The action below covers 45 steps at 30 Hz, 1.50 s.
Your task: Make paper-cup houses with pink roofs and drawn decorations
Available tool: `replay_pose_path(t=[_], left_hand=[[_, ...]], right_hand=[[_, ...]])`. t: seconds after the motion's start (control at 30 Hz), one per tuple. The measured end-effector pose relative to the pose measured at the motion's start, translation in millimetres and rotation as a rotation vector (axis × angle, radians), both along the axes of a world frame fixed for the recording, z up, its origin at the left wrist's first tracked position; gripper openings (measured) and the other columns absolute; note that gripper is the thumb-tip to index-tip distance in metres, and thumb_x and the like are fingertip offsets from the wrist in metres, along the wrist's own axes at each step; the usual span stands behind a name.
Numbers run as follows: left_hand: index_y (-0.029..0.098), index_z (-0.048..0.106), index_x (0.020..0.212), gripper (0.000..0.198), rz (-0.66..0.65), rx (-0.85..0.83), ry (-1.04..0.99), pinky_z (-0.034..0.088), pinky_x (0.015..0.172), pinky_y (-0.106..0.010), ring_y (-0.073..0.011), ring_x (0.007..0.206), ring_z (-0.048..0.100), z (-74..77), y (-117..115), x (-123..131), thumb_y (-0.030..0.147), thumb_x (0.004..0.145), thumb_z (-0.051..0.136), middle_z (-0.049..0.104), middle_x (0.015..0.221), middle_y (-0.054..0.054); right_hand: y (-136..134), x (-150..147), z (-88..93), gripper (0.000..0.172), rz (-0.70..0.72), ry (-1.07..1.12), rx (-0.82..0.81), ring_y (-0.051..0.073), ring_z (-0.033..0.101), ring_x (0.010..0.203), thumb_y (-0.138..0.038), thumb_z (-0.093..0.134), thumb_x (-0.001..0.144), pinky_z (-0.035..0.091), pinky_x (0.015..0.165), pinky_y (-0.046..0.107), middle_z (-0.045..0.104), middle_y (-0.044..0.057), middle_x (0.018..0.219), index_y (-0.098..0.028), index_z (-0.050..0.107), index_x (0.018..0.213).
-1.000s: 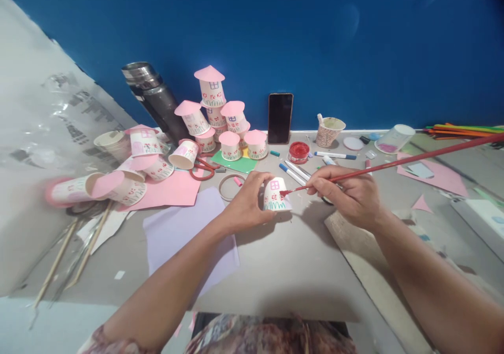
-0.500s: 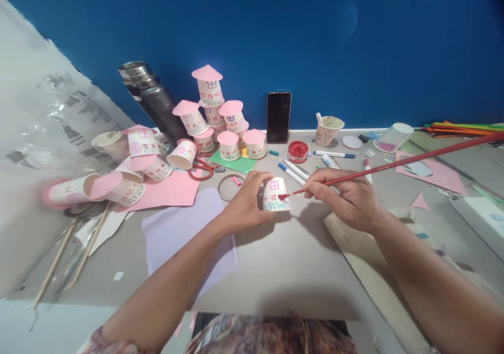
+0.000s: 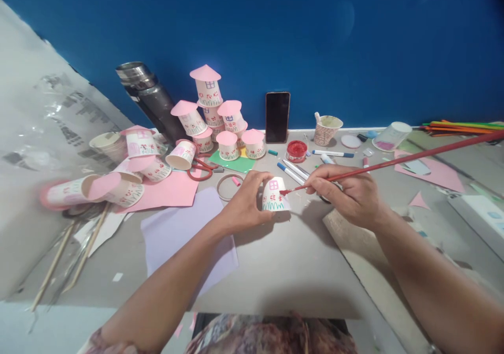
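Observation:
Between the thumb and fingers of my left hand (image 3: 248, 199) is an upside-down white paper cup (image 3: 272, 199), held just over the table. It bears a pink window, red flower dabs and green grass strokes. My right hand (image 3: 344, 191) pinches a long red paintbrush (image 3: 378, 166) near its bristle end. The red-tipped bristles meet the cup's right side, level with the window's lower edge. Behind the hands sits an open jar of red paint (image 3: 296, 151). Blue-capped markers (image 3: 291, 173) lie between the jar and my right hand.
Cup houses with pink cone roofs (image 3: 208, 94) are stacked at the back left, beside a dark flask (image 3: 151, 96). A phone (image 3: 277, 117) leans on the blue wall. Red-handled scissors (image 3: 200, 173), a tape ring (image 3: 228, 187) and lilac paper (image 3: 185, 238) lie left; a patterned cup (image 3: 327, 130) stands back right.
The brush tip has shifted slightly up on the cup, from among the red flowers to near the window's lower edge. My left hand keeps the cup in nearly the same place.

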State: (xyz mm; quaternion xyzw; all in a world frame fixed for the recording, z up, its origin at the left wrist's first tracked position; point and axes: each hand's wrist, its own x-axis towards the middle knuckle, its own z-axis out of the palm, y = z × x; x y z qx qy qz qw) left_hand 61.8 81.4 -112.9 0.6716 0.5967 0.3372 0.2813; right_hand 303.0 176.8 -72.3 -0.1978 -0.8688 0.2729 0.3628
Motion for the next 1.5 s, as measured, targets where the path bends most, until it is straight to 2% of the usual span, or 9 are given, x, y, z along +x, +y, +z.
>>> replay_pose_path(t=[0.13,0.33,0.83,1.03,1.2,1.4,1.5], left_hand=[[0.027,0.050,0.134,0.071,0.013,-0.008,-0.022,0.050,0.112,-0.053,-0.0321,0.131,0.055,0.2,0.8,-0.1,0.025,0.070,0.082,0.054,0.136,-0.009],[0.026,0.052,0.131,0.070,0.015,-0.038,-0.062,0.049,0.110,-0.054,-0.0325,0.129,0.055,3.3,0.4,1.7,0.037,0.072,0.087,0.054,0.134,-0.010],[0.027,0.050,0.132,0.069,0.007,-0.027,-0.036,0.050,0.110,-0.051,-0.0311,0.128,0.056,2.6,0.0,0.5,0.030,0.072,0.084,0.053,0.134,-0.010],[0.027,0.049,0.132,0.066,-0.008,-0.011,-0.022,0.048,0.113,-0.052,-0.0305,0.128,0.056,4.6,-0.8,1.9,0.035,0.075,0.083,0.053,0.133,-0.009],[0.027,0.049,0.132,0.064,-0.013,0.001,-0.008,0.048,0.113,-0.051,-0.0298,0.129,0.056,4.5,-0.9,1.7,0.028,0.075,0.079,0.053,0.134,-0.009],[0.027,0.051,0.132,0.067,0.004,-0.013,-0.025,0.049,0.113,-0.051,-0.0306,0.131,0.056,5.8,-1.1,2.7,0.023,0.072,0.079,0.054,0.136,-0.009],[0.028,0.050,0.134,0.068,0.021,-0.020,-0.074,0.049,0.115,-0.051,-0.0302,0.135,0.054,4.1,-0.8,1.2,0.020,0.072,0.076,0.052,0.141,-0.009]], right_hand=[[1.7,1.9,-1.5,0.024,-0.007,0.008,0.003,0.011,0.064,0.062,-0.023,0.058,0.104,0.045,0.059,0.025,0.076,-0.001,0.080,-0.022,0.074,0.086],[0.9,-1.0,-1.6,0.027,-0.001,-0.030,-0.001,0.011,0.064,0.062,-0.022,0.056,0.103,0.045,0.059,0.024,0.075,-0.001,0.077,-0.021,0.072,0.081],[-0.1,-3.7,2.9,0.026,0.026,-0.010,-0.056,0.012,0.067,0.066,-0.022,0.055,0.102,0.048,0.061,0.024,0.075,0.000,0.077,-0.020,0.074,0.084],[-0.7,-4.0,3.6,0.026,0.017,0.016,-0.062,0.012,0.067,0.067,-0.023,0.055,0.102,0.048,0.062,0.025,0.076,0.000,0.078,-0.020,0.074,0.084],[0.8,-4.0,2.5,0.027,0.041,-0.022,-0.084,0.013,0.069,0.068,-0.025,0.055,0.102,0.049,0.063,0.026,0.076,0.001,0.078,-0.020,0.073,0.083],[1.7,-3.2,0.1,0.031,-0.090,0.105,-0.083,0.014,0.065,0.065,-0.030,0.056,0.104,0.050,0.061,0.028,0.077,0.002,0.078,-0.021,0.073,0.079],[4.6,-4.1,-4.1,0.030,-0.185,0.207,-0.134,0.015,0.065,0.065,-0.038,0.057,0.105,0.051,0.060,0.029,0.077,0.003,0.080,-0.022,0.075,0.087]])
